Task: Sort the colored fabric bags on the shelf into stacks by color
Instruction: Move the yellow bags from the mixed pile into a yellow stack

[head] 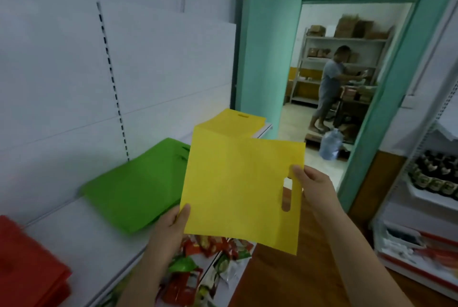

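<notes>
I hold a flat yellow fabric bag [235, 187] up in front of the white shelf [81, 227]. My left hand [171, 229] pinches its lower left corner. My right hand [314, 190] pinches its right edge beside the cut-out handle slot. Behind it, at the shelf's far end, lies a stack of yellow bags [233, 122]. A stack of green bags [138, 187] lies in the middle of the shelf. Red bags [27, 267] sit at the near left corner.
Colourful snack packets [210, 264] fill the shelf level below. A teal door [265, 51] stands open ahead; in the room beyond, a person [329, 86] works at a rack. Another shelf unit with bottles [436, 177] stands on the right.
</notes>
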Demonstrator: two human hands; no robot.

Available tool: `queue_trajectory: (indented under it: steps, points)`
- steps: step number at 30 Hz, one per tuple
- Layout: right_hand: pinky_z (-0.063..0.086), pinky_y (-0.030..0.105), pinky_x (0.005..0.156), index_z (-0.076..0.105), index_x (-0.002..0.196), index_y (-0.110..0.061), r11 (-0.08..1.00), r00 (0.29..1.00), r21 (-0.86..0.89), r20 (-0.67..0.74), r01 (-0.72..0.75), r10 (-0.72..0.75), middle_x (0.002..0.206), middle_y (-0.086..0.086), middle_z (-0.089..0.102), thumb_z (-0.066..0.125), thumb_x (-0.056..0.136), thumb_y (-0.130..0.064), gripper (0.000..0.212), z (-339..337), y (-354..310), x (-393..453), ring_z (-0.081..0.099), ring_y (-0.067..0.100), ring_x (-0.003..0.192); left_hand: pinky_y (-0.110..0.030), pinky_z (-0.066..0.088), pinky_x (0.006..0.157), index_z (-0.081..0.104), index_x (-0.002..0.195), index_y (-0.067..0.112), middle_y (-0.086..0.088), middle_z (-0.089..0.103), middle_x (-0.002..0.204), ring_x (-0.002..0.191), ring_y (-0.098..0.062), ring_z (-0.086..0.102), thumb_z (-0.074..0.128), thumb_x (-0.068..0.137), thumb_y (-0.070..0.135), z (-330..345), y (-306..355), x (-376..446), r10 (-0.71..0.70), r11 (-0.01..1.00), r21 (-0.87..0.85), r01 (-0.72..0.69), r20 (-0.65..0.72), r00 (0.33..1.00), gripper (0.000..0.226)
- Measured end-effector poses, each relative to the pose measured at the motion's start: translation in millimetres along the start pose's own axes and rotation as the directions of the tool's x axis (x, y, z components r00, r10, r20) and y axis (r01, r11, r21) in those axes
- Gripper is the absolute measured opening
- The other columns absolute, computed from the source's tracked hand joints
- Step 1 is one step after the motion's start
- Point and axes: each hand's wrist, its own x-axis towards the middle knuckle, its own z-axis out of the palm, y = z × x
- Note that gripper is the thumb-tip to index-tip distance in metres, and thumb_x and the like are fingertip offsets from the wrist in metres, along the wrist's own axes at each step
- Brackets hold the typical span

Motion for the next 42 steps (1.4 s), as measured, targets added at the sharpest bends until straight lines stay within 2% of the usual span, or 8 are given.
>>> queue_trajectory:
  steps: [3,6,10,20,23,26,33,42]
  points:
    - [0.057,0.051,0.077,0.072,0.087,-0.01,1.0,1.0,-0.006,0.003,-0.004,0.004,0.08,0.015,0.072,0.058,0.098,-0.034,0.029,-0.4,5.0,56.1,0.069,0.031,0.073,-0.042,0.037,0.111,0.049,0.143,0.016,0.0,0.053,0.141,0.129,-0.026,0.051,0.045,0.085,0.077,32.3,23.9,41.7,-0.088,0.996,0.031,0.087,0.032,0.996,0.085]
    - [0.057,0.042,0.07,0.072,0.085,-0.012,1.0,1.0,0.022,0.022,0.005,-0.006,0.077,0.006,0.073,0.059,0.098,-0.031,0.026,-3.7,19.6,118.9,0.069,0.028,0.074,-0.039,0.043,0.094,0.065,0.108,0.018,0.0,0.061,0.106,0.105,-0.029,0.061,0.044,0.085,0.071,59.0,39.4,80.6,-0.118,0.992,0.047,0.12,-0.035,0.992,0.061]
    - [0.055,0.036,0.07,0.071,0.092,-0.008,0.998,0.992,0.009,0.112,0.058,-0.059,0.088,0.008,0.074,0.057,0.099,-0.034,0.03,0.6,37.5,219.1,0.069,0.026,0.081,-0.049,0.047,0.102,0.068,0.116,0.012,-0.012,0.066,0.121,0.107,-0.031,0.062,0.049,0.094,0.054,80.4,38.4,144.1,-0.153,0.988,-0.006,0.153,-0.157,0.976,0.051]
    - [0.04,0.034,0.068,0.063,0.093,0.008,0.979,0.935,-0.035,0.307,0.199,-0.179,0.093,0.029,0.064,0.052,0.1,-0.032,0.042,31.4,37.0,454.0,0.052,0.02,0.072,-0.017,0.054,0.05,0.068,0.085,0.009,-0.019,0.071,0.088,0.077,-0.028,0.07,0.053,0.101,0.015,180.6,98.1,247.2,-0.137,0.988,-0.115,0.102,-0.354,0.925,0.023]
    - [0.044,0.034,0.069,0.069,0.088,0.001,0.963,0.928,-0.089,0.302,0.255,-0.218,0.083,0.021,0.067,0.057,0.098,-0.026,0.032,48.6,34.9,503.2,0.054,0.02,0.07,-0.02,0.055,0.056,0.068,0.084,0.021,-0.005,0.072,0.084,0.069,-0.012,0.071,0.055,0.1,0.015,200.4,107.1,275.4,-0.076,0.996,0.015,0.088,-0.372,0.925,0.021]
    - [0.044,0.031,0.067,0.069,0.088,-0.003,0.957,0.9,-0.096,0.375,0.274,-0.22,0.077,0.011,0.066,0.053,0.101,-0.025,0.03,76.1,35.3,547.5,0.061,0.017,0.069,-0.035,0.056,0.074,0.067,0.097,0.018,-0.007,0.073,0.096,0.084,-0.024,0.07,0.06,0.098,0.016,205.2,108.2,307.7,-0.145,0.987,0.017,0.161,-0.347,0.926,0.008]
    - [0.045,0.03,0.08,0.069,0.114,-0.012,0.953,0.816,-0.098,0.547,0.286,-0.188,0.099,0.0,0.065,0.051,0.102,-0.029,0.027,167.4,39.1,627.0,0.06,0.017,0.089,-0.027,0.039,0.051,0.068,0.08,0.003,-0.007,0.069,0.061,0.05,-0.012,0.06,0.061,0.097,0.022,190.7,96.1,379.0,-0.205,0.966,0.062,0.251,-0.406,0.89,0.026]
    - [0.041,0.027,0.084,0.069,0.113,-0.009,0.824,0.719,-0.345,0.687,0.449,-0.104,0.107,0.006,0.067,0.059,0.098,-0.031,0.028,263.5,55.6,692.5,0.054,0.014,0.09,-0.032,0.047,0.061,0.065,0.074,0.017,-0.001,0.065,0.065,0.062,-0.013,0.061,0.069,0.089,0.038,181.4,85.5,428.9,-0.229,0.83,0.32,0.458,-0.552,0.802,0.026]
